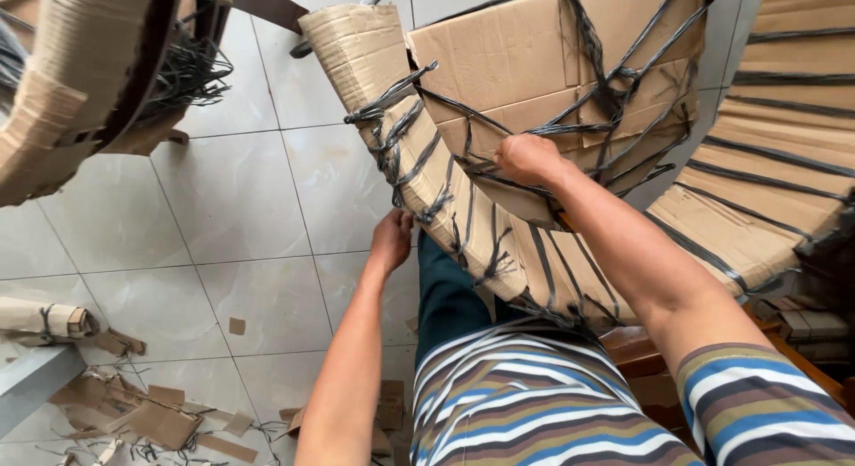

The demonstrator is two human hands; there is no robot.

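Item: cardboard-wrapped frame (499, 83), we are gripping its black strapping (463, 167) with right hand (527, 159), fingers clamped; left hand (392, 237) clutching its edge.

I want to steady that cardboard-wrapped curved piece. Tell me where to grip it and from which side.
Grip the curved cardboard-wrapped piece on its outer edge, low down where the left hand already touches it, coming from the floor side. The black straps crossing the cardboard there probably give the fingers something to hook. The right hand works the straps on the inner face, so that side is taken.
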